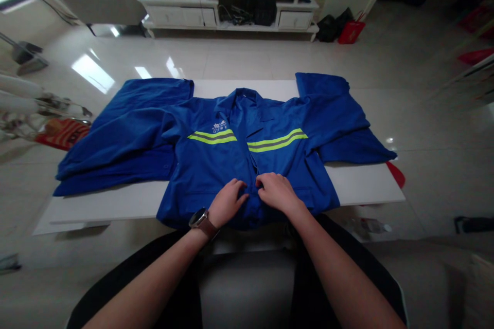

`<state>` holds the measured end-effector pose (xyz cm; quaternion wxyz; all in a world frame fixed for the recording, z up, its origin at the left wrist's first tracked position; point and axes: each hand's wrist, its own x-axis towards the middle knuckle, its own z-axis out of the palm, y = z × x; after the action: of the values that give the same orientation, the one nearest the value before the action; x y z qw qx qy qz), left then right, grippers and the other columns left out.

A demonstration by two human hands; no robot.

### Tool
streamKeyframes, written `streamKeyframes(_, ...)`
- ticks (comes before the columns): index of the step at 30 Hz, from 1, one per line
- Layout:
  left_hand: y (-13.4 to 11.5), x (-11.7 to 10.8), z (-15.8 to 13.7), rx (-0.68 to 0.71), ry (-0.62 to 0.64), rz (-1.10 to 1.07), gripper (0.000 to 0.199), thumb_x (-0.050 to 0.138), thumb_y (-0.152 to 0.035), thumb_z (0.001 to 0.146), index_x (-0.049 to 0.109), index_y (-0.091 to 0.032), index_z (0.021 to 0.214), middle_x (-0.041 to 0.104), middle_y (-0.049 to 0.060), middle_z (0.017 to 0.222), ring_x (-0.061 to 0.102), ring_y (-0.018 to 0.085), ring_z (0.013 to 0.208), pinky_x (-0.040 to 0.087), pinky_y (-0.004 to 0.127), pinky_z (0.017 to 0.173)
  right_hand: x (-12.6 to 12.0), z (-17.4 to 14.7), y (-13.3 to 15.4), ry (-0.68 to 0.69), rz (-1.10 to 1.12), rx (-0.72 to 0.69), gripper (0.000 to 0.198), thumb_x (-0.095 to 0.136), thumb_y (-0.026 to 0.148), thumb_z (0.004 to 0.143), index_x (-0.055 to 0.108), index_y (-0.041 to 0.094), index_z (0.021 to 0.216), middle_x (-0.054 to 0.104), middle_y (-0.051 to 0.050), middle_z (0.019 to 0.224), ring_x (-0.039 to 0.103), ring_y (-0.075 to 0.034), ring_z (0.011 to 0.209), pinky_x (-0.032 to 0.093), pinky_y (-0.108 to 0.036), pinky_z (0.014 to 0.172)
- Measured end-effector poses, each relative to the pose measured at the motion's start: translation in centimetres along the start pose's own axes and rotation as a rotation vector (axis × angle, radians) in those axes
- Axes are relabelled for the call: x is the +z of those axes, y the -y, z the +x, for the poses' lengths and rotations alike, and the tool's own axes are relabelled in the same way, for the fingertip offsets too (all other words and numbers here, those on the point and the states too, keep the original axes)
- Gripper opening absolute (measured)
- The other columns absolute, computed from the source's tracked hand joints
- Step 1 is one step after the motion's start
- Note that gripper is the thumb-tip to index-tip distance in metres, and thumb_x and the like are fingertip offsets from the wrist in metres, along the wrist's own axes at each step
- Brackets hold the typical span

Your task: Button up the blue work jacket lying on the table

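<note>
A blue work jacket [216, 164] lies spread front side up, its collar away from me and its hem at the near table edge. Yellow-and-grey reflective strips cross the chest, and white lettering marks one side. My left hand [227, 201], with a watch at the wrist, has its fingers curled on the front opening near the hem. Just across the opening, my right hand [278, 193] pinches the other front edge. The fingertips are partly hidden, and any small fastener between them cannot be made out.
Beneath the jacket stands a white table [366, 185], with more folded blue cloth [154, 90] under both sleeves. A white TV cabinet [177, 16] holding small items stands beyond. Snack packages [64, 132] are at left; a red bag [351, 32] sits on the floor.
</note>
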<state>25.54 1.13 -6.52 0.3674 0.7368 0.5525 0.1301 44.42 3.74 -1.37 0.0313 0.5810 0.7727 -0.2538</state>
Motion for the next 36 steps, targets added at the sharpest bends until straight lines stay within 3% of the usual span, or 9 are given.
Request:
streamKeyframes(4,0.2,1.2,0.0,-0.008,0.013,0.069,0.019,0.058,-0.019,0.094,0.062,-0.019,0.112,0.062,0.006,0.109,0.06,0.022,0.099,0.045,0.033,0.086,-0.3,0.2,0.0,-0.088,0.103,-0.005,0.026,0.053,0.015,0.083,0.074,0.024,0.094,0.075,-0.003,0.105,0.068,-0.023,0.099,0.044,-0.03,0.081)
streamKeyframes(12,0.6,2.2,0.7,-0.013,-0.053,0.034,0.015,0.054,-0.014,0.093,0.063,-0.019,0.102,0.064,0.004,0.099,0.059,0.02,0.09,0.036,0.031,0.075,0.6,0.5,-0.4,-0.071,0.139,-0.102,0.029,0.048,0.011,0.085,0.074,0.021,0.096,0.072,-0.004,0.104,0.065,-0.02,0.098,0.041,-0.029,0.084)
streamKeyframes(20,-0.4,0.3,1.3,0.13,-0.068,-0.224,0.009,0.051,-0.01,0.087,0.058,-0.016,0.087,0.061,0.004,0.089,0.055,0.018,0.085,0.04,0.028,0.079,0.6,0.7,-0.2,-0.2,0.26,-0.154,0.023,0.049,0.005,0.085,0.069,0.018,0.086,0.068,-0.003,0.094,0.062,-0.017,0.092,0.039,-0.026,0.082)
streamKeyframes(26,-1.5,-1.0,1.3,0.025,-0.013,-0.271,0.009,0.054,-0.011,0.084,0.06,-0.017,0.079,0.065,0.002,0.078,0.058,0.017,0.077,0.038,0.026,0.071,0.4,0.8,-0.6,-0.163,0.377,-0.258,0.02,0.062,0.001,0.073,0.067,0.015,0.086,0.063,-0.002,0.089,0.058,-0.015,0.085,0.04,-0.023,0.077)
streamKeyframes(31,-2.2,-1.4,1.1,-0.091,0.051,-0.156,0.016,0.055,-0.013,0.085,0.067,-0.02,0.092,0.07,0.0,0.072,0.066,0.018,0.074,0.038,0.026,0.069,0.6,0.9,-1.0,-0.164,0.351,-0.209,0.021,0.056,-0.003,0.076,0.067,0.015,0.08,0.063,-0.002,0.083,0.056,-0.014,0.079,0.037,-0.024,0.074)
streamKeyframes(36,-0.8,-0.6,1.0,-0.076,0.082,-0.417,0.012,0.053,-0.017,0.082,0.065,-0.017,0.085,0.068,0.001,0.07,0.063,0.015,0.067,0.041,0.024,0.066,0.8,0.9,-0.8,-0.151,0.311,-0.174,0.021,0.056,0.0,0.08,0.069,0.016,0.082,0.066,-0.002,0.088,0.058,-0.014,0.082,0.037,-0.024,0.075)
